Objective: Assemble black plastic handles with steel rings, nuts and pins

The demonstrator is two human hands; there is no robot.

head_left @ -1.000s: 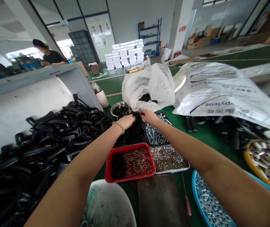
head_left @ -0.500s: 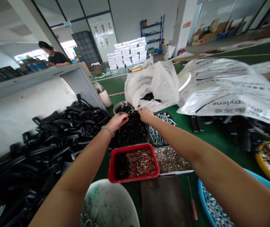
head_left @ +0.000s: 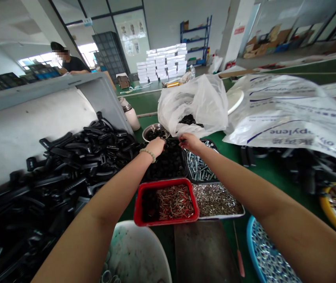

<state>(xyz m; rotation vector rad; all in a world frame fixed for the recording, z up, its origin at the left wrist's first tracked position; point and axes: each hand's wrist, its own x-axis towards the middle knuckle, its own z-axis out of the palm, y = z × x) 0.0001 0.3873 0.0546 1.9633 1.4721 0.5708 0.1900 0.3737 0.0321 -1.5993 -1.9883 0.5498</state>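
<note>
My left hand (head_left: 156, 147), with a beaded bracelet on its wrist, is closed at the left edge of a black tray of small black parts (head_left: 166, 165). Whatever its fingertips pinch is too small to make out. Over the far right corner of that tray, my right hand (head_left: 191, 142) is closed, with a small black part (head_left: 182, 141) showing at the fingertips. Just beyond the left hand stands a steel bowl (head_left: 147, 130) with more black pieces. A tray of silver bolts (head_left: 199, 167) lies under my right forearm.
Closer to me are a red bin (head_left: 168, 223) of small screws and a tray of small metal pieces (head_left: 217, 200). Black curved handles (head_left: 76, 157) are heaped at left. A plastic bag (head_left: 212, 94) stands behind the trays. A screwdriver (head_left: 239, 261) lies by a dark plate (head_left: 206, 251).
My left hand has moved right, over the black tray's left edge. My right hand has shifted slightly right, away from the bag's rim, and a black part now shows at its fingertips.
</note>
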